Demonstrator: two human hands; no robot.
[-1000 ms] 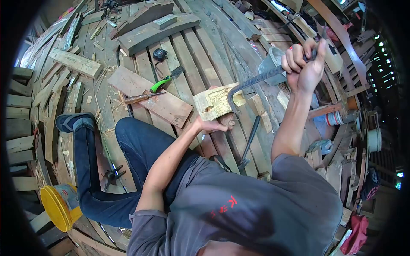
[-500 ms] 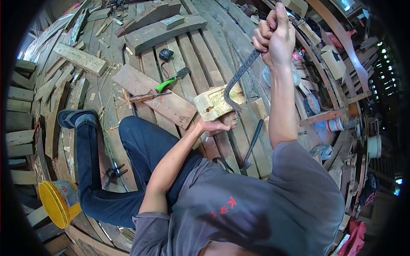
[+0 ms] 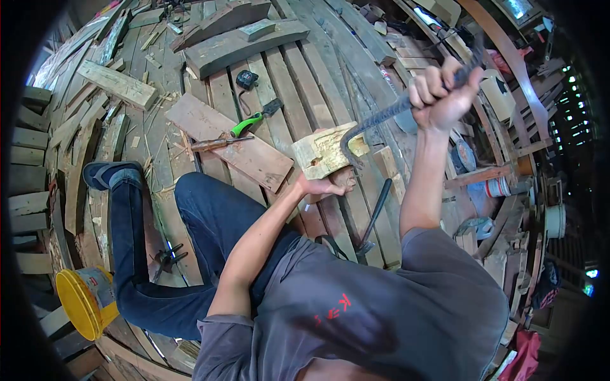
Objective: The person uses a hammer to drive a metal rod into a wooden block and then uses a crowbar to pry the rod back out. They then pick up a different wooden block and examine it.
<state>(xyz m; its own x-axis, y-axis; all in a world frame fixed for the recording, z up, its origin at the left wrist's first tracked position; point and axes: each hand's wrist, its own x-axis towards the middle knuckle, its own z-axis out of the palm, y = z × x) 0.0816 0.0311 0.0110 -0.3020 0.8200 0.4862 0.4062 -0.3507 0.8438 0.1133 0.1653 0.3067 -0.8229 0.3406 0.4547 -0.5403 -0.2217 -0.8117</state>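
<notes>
A dark, ribbed crowbar (image 3: 384, 114) slants across the upper right. My right hand (image 3: 443, 98) is wrapped round its shaft, near the upper end. Its hooked end rests at the right part of a pale yellow wooden block (image 3: 321, 155), whose upper face is rough and notched. Against the block's near side, my left hand (image 3: 323, 186) grips it from below, thumb stretched to the right; some fingers are hidden under the wood. Left of the block, a flat plank (image 3: 222, 136) carries a wooden-handled chisel (image 3: 219, 144), with a green-handled chisel (image 3: 248, 124) touching its edge.
A tape measure (image 3: 246, 79) lies on the slatted floor. Thick curved timbers (image 3: 248, 47) stand beyond it. A dark-handled hammer (image 3: 376, 216) lies near my body. A yellow bucket (image 3: 79, 301) is at the lower left, and scrap wood (image 3: 121, 86) is scattered at the upper left.
My right hand has swung right and downward with the crowbar, which now lies at a lower slant. The block has shifted slightly to the right, still in my left hand.
</notes>
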